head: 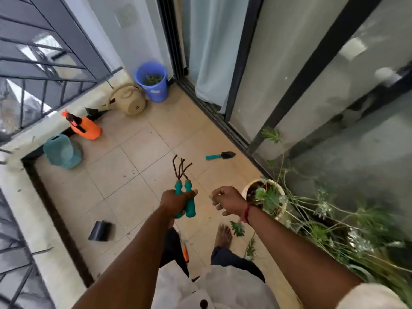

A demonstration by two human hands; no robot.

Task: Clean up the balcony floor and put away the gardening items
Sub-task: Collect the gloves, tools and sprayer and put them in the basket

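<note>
The tiled balcony floor (138, 150) fills the view, with a white plant pot (246, 190) standing at its right edge against the sliding glass door (289, 63). A straggling green plant (323, 219) spills out of the pot to the right.

Both bare arms reach forward and down, to the left of the pot. The left arm is nearly straight. Its left hand (176, 200), further from the pot, is knuckles-up and wrapped round the teal handles of two hand rakes (189, 186) held side by side, prongs pointing up and away over the floor. The right hand (226, 200) hangs just beside the pot's rim, wrist bent, fingers loosely curled downward with nothing seen in them. A red thread (246, 214) circles that wrist.

Far beyond the pot, in the far corner, stands a blue bucket (156, 88) with green cuttings inside, and a beige watering can (131, 101) touches it. Further left of the pot, along the low wall, sit a teal container (61, 151) and an orange sprayer (85, 127). A black nursery pot (100, 230) lies on its side well to the pot's left. A teal-handled trowel (220, 155) lies just beyond the pot near the door track. A bare foot (224, 236) and a cut leaf (238, 228) are on the floor just on the near side of the pot.
</note>
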